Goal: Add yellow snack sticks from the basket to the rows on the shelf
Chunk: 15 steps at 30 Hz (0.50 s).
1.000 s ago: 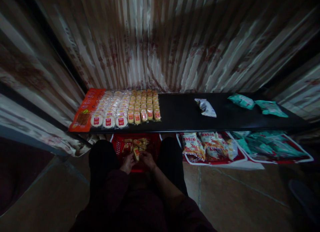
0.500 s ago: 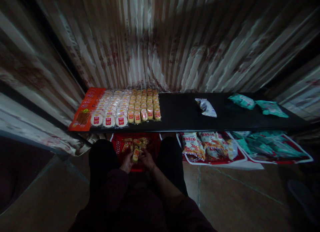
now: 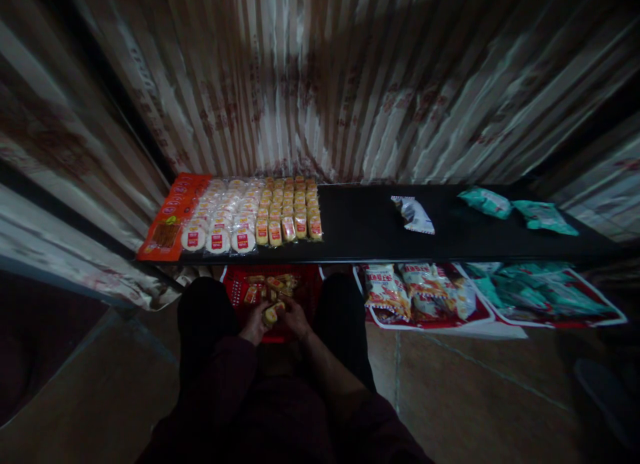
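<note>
Between my knees stands a red basket (image 3: 235,285) with several small yellow snack packets (image 3: 270,285) in it. Both my hands are low over the basket's near edge. My left hand (image 3: 254,324) and my right hand (image 3: 296,317) are closed together on one or two yellow packets (image 3: 273,312) held between them. On the black shelf (image 3: 370,231) above, rows of the same yellow packets (image 3: 290,211) lie beside rows of round white cakes (image 3: 223,217) and a flat orange packet (image 3: 173,217).
A silver packet (image 3: 413,214) and two green packets (image 3: 515,209) lie on the shelf's right part. Under it, trays hold orange-and-white bags (image 3: 410,291) and green bags (image 3: 530,291). A striped wall stands behind the shelf. Tiled floor lies on both sides of me.
The packet between my hands has turned from upright to lying across, and both hands have shifted slightly up toward the basket.
</note>
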Each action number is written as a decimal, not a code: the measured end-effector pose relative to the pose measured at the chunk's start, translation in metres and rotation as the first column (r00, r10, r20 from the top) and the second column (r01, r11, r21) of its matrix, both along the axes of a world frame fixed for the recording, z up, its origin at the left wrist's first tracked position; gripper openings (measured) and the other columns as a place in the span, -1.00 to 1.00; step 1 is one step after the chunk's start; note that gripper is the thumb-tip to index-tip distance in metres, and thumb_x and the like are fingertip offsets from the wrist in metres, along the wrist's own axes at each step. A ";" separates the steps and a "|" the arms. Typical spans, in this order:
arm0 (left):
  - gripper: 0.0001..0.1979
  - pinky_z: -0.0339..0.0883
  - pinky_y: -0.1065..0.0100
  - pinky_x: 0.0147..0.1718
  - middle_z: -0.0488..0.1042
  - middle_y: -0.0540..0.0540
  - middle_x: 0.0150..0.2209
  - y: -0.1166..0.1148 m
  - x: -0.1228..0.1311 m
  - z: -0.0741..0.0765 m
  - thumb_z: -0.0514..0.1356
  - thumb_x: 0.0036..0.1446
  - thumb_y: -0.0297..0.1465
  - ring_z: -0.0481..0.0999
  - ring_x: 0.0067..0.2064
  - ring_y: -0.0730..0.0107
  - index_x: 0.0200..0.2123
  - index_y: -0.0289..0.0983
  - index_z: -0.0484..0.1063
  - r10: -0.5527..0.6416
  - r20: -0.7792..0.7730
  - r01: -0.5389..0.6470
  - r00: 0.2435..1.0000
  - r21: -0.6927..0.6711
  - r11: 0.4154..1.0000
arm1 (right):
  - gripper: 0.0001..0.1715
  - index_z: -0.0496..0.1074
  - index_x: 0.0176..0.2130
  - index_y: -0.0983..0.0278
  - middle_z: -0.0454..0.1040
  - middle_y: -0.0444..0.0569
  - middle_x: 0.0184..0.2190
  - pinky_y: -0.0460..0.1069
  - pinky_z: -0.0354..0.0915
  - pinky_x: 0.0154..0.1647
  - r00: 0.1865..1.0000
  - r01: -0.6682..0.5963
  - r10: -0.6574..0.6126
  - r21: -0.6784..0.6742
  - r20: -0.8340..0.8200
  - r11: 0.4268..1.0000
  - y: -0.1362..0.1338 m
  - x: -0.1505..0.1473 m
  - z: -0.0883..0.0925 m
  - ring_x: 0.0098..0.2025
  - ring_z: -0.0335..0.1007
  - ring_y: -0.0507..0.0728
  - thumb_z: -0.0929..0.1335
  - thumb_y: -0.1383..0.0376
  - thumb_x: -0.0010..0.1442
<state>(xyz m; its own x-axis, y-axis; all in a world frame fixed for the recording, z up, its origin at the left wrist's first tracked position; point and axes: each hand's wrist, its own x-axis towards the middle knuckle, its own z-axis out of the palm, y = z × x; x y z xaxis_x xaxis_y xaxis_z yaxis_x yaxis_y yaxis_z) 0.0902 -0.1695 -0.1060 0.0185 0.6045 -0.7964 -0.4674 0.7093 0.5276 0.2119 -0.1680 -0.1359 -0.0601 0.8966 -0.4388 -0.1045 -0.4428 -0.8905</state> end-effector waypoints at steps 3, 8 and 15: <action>-0.69 0.19 0.50 -0.64 0.51 -0.08 -0.48 0.002 -0.002 0.000 0.06 0.16 -0.22 0.47 -0.56 0.45 -0.17 -0.32 0.38 0.051 -0.012 -0.051 0.999 -0.023 0.998 | -0.59 0.41 -0.29 0.24 0.51 -0.12 -0.41 0.02 0.39 -0.26 0.995 0.094 -0.093 -0.026 0.038 0.995 0.003 0.000 -0.002 -0.33 0.45 0.12 0.44 0.15 -0.20; -0.73 0.32 0.46 -0.51 0.51 -0.11 -0.44 0.001 -0.001 0.003 0.04 0.19 -0.32 0.51 -0.48 0.42 -0.12 -0.34 0.36 0.102 0.005 -0.102 0.995 0.002 0.995 | -0.70 0.35 -0.43 0.23 0.50 -0.15 -0.47 -0.02 0.38 -0.30 0.992 0.109 -0.107 -0.026 0.073 0.994 0.002 0.002 -0.001 -0.36 0.43 0.10 0.43 0.15 -0.20; -0.84 0.38 0.40 -0.32 0.50 -0.09 -0.45 -0.002 0.000 0.000 0.08 0.12 -0.49 0.50 -0.44 0.44 -0.25 -0.35 0.42 0.111 0.000 -0.111 0.994 0.052 0.992 | -0.68 0.32 -0.47 0.23 0.44 -0.18 -0.54 -0.06 0.31 -0.40 0.988 0.114 -0.112 -0.011 0.109 0.993 0.000 0.003 0.003 -0.44 0.37 0.07 0.43 0.12 -0.22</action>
<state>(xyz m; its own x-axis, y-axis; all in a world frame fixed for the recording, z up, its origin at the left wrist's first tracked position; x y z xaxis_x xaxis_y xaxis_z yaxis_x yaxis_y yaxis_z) 0.0899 -0.1711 -0.1058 -0.0532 0.6435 -0.7636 -0.5403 0.6246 0.5639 0.2153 -0.1681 -0.1333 0.0900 0.8871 -0.4527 -0.0589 -0.4490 -0.8916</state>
